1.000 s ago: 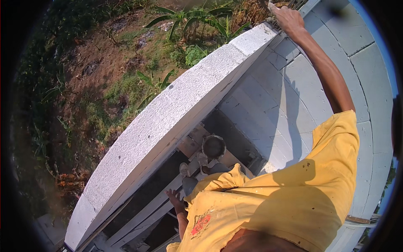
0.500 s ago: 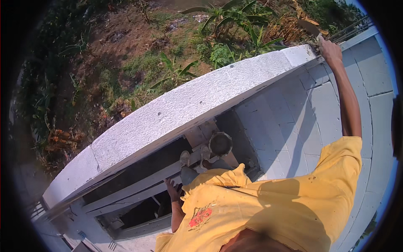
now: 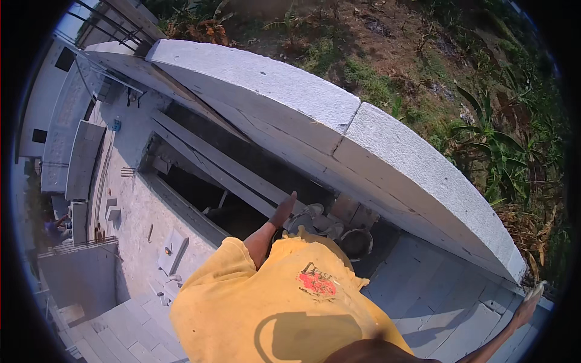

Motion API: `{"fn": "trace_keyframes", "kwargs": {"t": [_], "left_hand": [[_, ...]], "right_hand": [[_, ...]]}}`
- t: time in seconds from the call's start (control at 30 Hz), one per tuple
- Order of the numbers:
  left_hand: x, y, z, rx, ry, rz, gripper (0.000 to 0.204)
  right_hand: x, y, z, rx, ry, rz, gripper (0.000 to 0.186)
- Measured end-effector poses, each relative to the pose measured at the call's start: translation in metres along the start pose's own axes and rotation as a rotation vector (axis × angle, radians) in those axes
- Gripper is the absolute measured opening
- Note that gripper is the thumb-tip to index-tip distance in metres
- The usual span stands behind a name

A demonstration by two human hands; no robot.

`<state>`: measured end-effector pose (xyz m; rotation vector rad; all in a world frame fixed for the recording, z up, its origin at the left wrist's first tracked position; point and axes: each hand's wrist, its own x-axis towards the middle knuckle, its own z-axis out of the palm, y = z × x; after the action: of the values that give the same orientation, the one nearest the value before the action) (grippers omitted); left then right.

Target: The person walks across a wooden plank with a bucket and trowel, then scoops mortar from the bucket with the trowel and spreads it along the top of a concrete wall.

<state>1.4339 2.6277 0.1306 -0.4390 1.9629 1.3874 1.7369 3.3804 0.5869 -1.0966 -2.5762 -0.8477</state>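
Okay, I see right hand (image 3: 525,313) fingers clamped on pale handle (image 3: 537,290) near wall's (image 3: 417,151) right end; left hand (image 3: 282,212) near beams (image 3: 218,158), can't tell finger spread; bucket (image 3: 358,230) beside shoes (image 3: 315,209).

From here I can't make out the pale thing (image 3: 536,289) in the right hand (image 3: 523,313), close by the right end of the wall (image 3: 260,78); it's too small, and the forearm (image 3: 484,351) is cut off by the lower edge. The yellow shirt (image 3: 266,284) covers part of the bucket (image 3: 356,243), whose contents sit lost in shade. The dark opening (image 3: 189,186) shows hardly anything inside. Past the wall's left end, the view's edge crops the steel rods (image 3: 106,27); a person (image 3: 55,228) far left is just a blur.
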Motion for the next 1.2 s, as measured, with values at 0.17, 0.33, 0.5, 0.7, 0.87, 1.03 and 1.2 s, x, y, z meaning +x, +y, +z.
{"fn": "trace_keyframes", "kwargs": {"t": [0.17,0.33,0.5,0.7,0.87,1.03,1.2], "left_hand": [[-0.007,0.011,-0.008,0.027,-0.044,-0.045,0.052],[0.047,-0.078,-0.045,0.422,-0.125,0.159,0.06],[0.054,-0.053,-0.064,0.663,-0.279,0.236,0.063],[0.084,-0.005,0.004,0.485,-0.604,0.182,0.059],[0.08,0.021,0.09,0.919,-0.82,0.11,0.059],[0.083,-0.012,0.198,1.046,-0.871,-0.088,0.062],[0.155,-0.084,0.301,0.976,-0.816,-0.272,0.072]], "right_hand": [[-0.101,0.068,0.073,0.15,0.264,0.062,0.053],[-0.201,-0.135,0.007,0.453,0.261,0.397,0.049],[-0.322,-0.256,-0.002,0.843,-0.09,1.129,0.044],[-0.456,-0.33,0.02,0.953,-0.268,1.456,0.05],[-0.507,-0.384,0.026,0.8,-0.606,1.254,0.049],[-0.552,-0.42,0.076,0.579,-1.045,0.92,0.042],[-0.586,-0.494,0.221,0.446,-1.059,0.744,0.04]]}}
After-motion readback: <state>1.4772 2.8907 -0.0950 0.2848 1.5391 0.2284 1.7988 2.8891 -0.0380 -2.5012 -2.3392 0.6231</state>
